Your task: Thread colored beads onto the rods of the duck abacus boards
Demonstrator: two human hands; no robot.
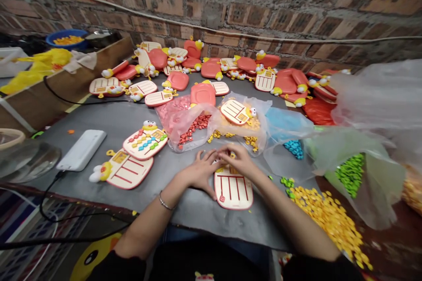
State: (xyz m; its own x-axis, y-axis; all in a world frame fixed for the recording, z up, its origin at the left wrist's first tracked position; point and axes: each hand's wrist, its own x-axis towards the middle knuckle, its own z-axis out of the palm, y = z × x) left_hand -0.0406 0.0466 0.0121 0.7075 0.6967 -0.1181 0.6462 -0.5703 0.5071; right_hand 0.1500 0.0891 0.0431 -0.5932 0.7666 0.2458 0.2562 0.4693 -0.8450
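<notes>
In front of me lies a cream, red-edged toy board (232,186) with a yellow duck head and several red slots. One red piece (222,199) sits at the lower end of its left slot. My left hand (201,172) grips the board's left side, thumb at the edge and fingers near the duck head. Bent over the top of the board, my right hand (240,161) has its fingertips together close to the left ones. Whatever is between them is hidden. To the left, a board filled with coloured pieces (145,141) rests partly on another slotted board (130,173).
Bags of red pieces (194,129), yellow pieces (252,141), blue pieces (293,148) and green pieces (351,175) stand beyond my hands. Loose yellow pieces (329,217) spread at right. More duck boards (202,94) lie along the brick wall. A white power bank (82,150) is at left.
</notes>
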